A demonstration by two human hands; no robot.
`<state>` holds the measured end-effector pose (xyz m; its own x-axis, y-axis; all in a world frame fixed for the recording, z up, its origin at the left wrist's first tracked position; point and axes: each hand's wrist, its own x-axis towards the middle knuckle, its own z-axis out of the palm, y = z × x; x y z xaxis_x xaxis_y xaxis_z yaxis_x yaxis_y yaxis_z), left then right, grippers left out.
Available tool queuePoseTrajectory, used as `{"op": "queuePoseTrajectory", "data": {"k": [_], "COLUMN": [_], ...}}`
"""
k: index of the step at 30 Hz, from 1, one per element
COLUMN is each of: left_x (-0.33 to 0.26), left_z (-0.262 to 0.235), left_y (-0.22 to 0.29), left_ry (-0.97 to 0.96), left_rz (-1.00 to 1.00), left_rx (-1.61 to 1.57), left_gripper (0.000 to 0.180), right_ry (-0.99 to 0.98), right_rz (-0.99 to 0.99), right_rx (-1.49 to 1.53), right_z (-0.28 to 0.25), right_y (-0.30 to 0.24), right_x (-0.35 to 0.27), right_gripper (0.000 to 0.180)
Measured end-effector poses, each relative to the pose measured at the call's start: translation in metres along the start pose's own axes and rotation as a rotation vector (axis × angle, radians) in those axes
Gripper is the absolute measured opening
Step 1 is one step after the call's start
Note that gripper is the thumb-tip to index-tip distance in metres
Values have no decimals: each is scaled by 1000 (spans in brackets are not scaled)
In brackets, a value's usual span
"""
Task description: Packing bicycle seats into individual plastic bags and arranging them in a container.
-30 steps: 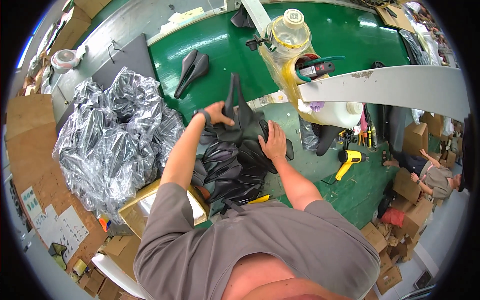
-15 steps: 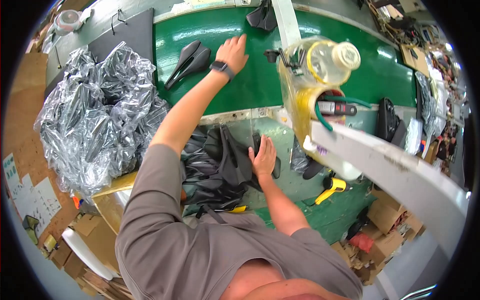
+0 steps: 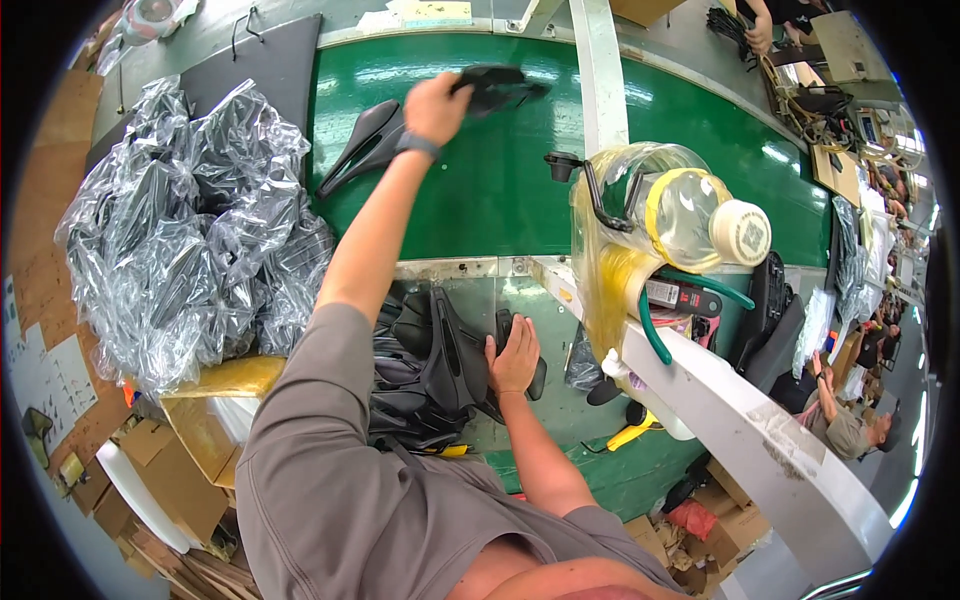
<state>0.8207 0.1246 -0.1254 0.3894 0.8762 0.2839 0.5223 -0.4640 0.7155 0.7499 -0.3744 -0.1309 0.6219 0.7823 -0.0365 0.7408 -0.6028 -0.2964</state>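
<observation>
Green belt: a glossy green conveyor belt [image 3: 480,190] runs across the top of the view, with one black bicycle saddle [image 3: 362,143] lying on it beside the outstretched arm.
Left hand: the left hand [image 3: 436,103] reaches far out over the belt, fingers clenched around a second black saddle [image 3: 500,85], which it holds just above the green surface.
Right hand: the right hand [image 3: 514,355] rests low and close to the body, fingers curled over the edge of a saddle on top of the pile of saddles [image 3: 430,375]; it looks like a light hold, not a tight one.
Doing it well: by the look of it, the raised saddle is best set flat on the belt, well apart from the one lying there, so the two do not overlap; the long reach calls for a firm hold until the saddle touches down.
Box: an open cardboard box [image 3: 215,420] sits at the left of the pile; its contents cannot be made out.
Plastic bags: a big heap of crumpled clear plastic bags [image 3: 180,240] lies to the left, with dark shapes inside some of them.
Jug: a clear plastic jug [image 3: 680,215] with a white cap hangs on the white beam [image 3: 730,410], yellowish liquid inside.
</observation>
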Motion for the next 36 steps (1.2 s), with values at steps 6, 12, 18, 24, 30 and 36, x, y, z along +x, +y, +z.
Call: {"op": "queuePoseTrajectory", "data": {"k": [6,12,18,24,30,36], "left_x": [-72,-167,-286,-468,-539,-516], "left_z": [-163,-136,-180,-317,-403,-487], "left_y": [-199,-168,-58,-4,7,84], "left_ry": [-360,-301,-257,-223,-331,-369], "left_rz": [-219,-336,-821,-1109,-947,-134], "left_rx": [185,-689,-572,-845,-596,-137], "left_gripper": [39,26,35,24,18,31], "right_ry": [66,101,80,-57,23,102], "right_rz": [-52,-31,-10,323,221,-371], "right_rx": [68,-20,195,488,552,512], "right_z": [-7,-12,-22,-58,-97,-139], "right_y": [-29,-21,12,27,-42,-169], "right_x": [1,-9,-9,-45,-109,-158], "right_gripper": [73,77,63,54,58,76]}}
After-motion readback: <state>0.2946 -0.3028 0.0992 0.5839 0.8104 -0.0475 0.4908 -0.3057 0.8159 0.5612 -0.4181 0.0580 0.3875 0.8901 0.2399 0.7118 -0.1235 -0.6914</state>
